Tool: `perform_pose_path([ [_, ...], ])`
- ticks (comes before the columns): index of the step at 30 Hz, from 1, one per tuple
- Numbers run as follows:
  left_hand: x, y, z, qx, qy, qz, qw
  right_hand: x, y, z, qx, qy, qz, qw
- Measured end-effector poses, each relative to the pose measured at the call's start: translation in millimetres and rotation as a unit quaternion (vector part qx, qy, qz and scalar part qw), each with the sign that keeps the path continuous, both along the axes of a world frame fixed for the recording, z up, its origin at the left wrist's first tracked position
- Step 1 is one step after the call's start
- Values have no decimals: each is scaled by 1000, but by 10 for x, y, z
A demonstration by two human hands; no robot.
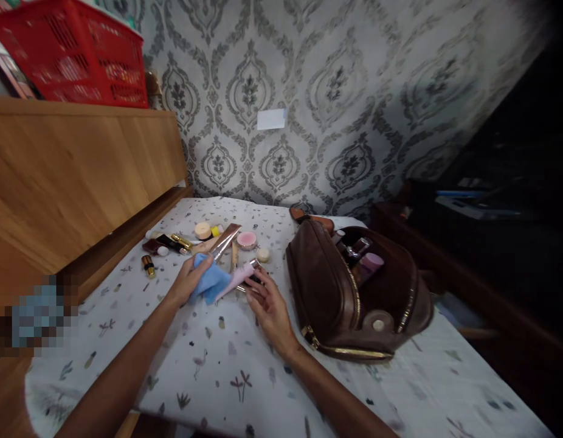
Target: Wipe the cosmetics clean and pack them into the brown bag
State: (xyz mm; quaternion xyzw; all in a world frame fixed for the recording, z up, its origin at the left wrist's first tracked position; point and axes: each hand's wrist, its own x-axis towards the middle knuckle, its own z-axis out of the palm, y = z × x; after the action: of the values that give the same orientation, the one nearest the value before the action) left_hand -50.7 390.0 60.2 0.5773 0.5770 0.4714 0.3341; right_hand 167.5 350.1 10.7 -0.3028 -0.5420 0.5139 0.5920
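A blue cloth is bunched in my left hand, its fingers closed on it. The cloth lies against the lower end of a pale pink squeeze tube with a silvery cap. My right hand has its bent fingers at the cap end of this tube and appears to grip it; part of the grip is hidden. A dark item shows behind the right fingertips, too unclear to name. Just beyond the hands lie a rose-gold makeup palette, a pink compact and a small round pot.
An unzipped brown cosmetic bag with several cosmetics inside stands at the right. Small bottles and tubes, including a gold tube, lie at the left. A wooden cabinet with a red basket borders the patterned tablecloth.
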Motion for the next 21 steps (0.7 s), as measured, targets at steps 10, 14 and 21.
perform_pose_path([
  [10, 669, -468, 64, 38, 201, -143, 968, 67, -23, 242, -15, -57, -25, 998],
  [14, 679, -456, 38, 54, 257, -137, 955, 59, -15, 226, -59, -22, -24, 998],
  [21, 598, -323, 164, 155, 136, 9, 979, -7, -58, 242, -169, 70, 72, 981],
])
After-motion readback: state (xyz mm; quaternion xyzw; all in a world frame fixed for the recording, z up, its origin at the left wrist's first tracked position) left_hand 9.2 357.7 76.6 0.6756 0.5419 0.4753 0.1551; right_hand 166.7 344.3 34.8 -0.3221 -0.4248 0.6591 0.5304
